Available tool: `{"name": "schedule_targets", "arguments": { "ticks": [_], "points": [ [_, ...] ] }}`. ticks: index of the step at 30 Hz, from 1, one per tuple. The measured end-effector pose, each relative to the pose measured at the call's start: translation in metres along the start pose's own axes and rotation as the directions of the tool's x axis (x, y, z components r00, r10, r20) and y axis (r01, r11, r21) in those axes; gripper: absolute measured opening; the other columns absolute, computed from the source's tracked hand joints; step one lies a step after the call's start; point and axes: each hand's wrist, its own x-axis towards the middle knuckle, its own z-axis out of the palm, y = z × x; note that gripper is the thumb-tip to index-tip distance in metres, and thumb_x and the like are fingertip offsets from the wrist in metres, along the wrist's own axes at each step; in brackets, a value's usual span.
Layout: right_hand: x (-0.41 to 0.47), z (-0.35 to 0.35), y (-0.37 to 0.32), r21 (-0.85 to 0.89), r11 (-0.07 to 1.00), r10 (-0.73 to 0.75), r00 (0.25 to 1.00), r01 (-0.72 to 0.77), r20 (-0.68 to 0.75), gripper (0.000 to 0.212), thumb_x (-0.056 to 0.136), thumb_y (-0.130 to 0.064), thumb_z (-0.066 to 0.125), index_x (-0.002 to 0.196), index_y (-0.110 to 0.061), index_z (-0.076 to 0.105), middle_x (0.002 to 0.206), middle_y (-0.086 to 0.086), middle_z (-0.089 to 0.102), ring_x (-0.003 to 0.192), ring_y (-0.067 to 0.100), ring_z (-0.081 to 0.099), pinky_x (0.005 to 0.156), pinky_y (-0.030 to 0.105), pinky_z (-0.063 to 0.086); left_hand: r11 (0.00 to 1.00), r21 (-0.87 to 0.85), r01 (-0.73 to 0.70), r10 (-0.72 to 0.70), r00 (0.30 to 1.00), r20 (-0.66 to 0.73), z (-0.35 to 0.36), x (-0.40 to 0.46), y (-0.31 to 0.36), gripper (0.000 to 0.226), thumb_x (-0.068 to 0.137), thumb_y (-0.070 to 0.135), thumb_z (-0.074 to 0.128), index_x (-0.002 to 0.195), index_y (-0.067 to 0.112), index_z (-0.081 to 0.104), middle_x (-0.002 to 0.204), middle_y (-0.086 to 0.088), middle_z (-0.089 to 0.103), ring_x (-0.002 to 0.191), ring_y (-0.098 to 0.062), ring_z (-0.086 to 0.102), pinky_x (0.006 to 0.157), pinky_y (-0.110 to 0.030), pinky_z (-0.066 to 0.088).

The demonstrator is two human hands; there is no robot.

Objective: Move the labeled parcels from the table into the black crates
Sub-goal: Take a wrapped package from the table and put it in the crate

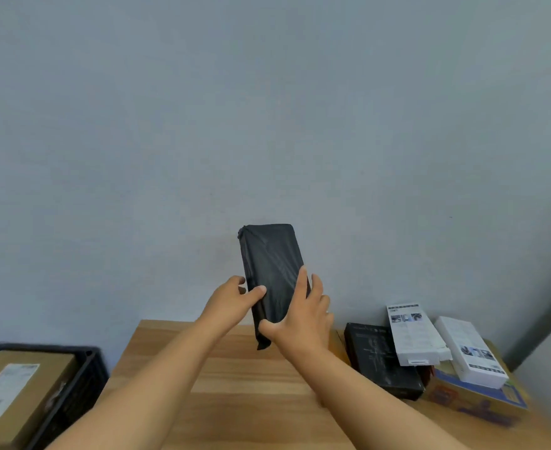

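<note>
At lower left a black crate holds a labelled brown box beside the wooden table. At centre, left hand and right hand grip a black-wrapped parcel upright above open tabletop. Boxes crowd the table's right edge against the grey wall.

arms: both bare, no sleeves showing | left hand: no glove, no rings | right hand: same, short plain nails

Print shows on the cardboard parcel's label, the black box and two white boxes, none legible.
</note>
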Motion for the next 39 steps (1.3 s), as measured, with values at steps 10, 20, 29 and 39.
{"name": "schedule_targets", "arguments": {
  "ticks": [10,20,29,39],
  "points": [
    [0.008,-0.042,-0.015,0.280,0.950,-0.084,0.978,0.137,-0.192,0.100,0.076,-0.061,0.062,0.150,-0.022,0.007,0.149,-0.005,0.021,0.134,0.018,0.026,0.110,0.038,0.031,0.906,-0.410,-0.107,0.067,0.991,-0.112,-0.044,-0.010,0.050,0.062,0.082,0.022,0.072,0.132,0.011,0.038,0.109,-0.003,0.057,0.096,-0.018,0.061,0.083,-0.035,0.054],
    [0.046,-0.115,-0.027,0.687,0.724,-0.042,0.998,0.060,-0.044,0.020,0.096,-0.024,0.051,0.093,-0.015,0.069,0.083,0.004,0.067,0.063,0.012,0.056,0.059,0.024,0.052,0.899,-0.342,-0.275,0.234,0.960,-0.156,-0.080,-0.027,0.070,0.048,0.085,0.024,0.069,0.122,0.027,0.039,0.111,0.003,0.055,0.099,-0.016,0.059,0.075,-0.024,0.051],
    [0.046,-0.125,-0.037,0.778,0.624,-0.075,0.985,-0.076,0.156,0.020,0.100,-0.021,0.044,0.110,-0.013,0.060,0.100,0.007,0.065,0.080,0.021,0.072,0.070,0.027,0.059,0.948,-0.111,-0.297,0.281,0.949,-0.142,-0.097,-0.037,0.073,0.039,0.096,0.021,0.052,0.134,0.027,0.045,0.137,0.001,0.042,0.126,-0.020,0.044,0.103,-0.040,0.040],
    [0.041,-0.121,-0.032,0.959,0.188,-0.114,0.965,-0.213,0.237,0.028,0.102,-0.034,0.039,0.109,-0.023,0.064,0.098,-0.005,0.074,0.101,0.017,0.064,0.094,0.032,0.050,0.832,-0.542,-0.114,0.161,0.986,0.039,-0.099,-0.045,0.082,0.034,0.100,0.042,0.038,0.116,0.024,0.062,0.107,-0.007,0.066,0.092,-0.021,0.066,0.074,-0.029,0.055]
  ]
}}
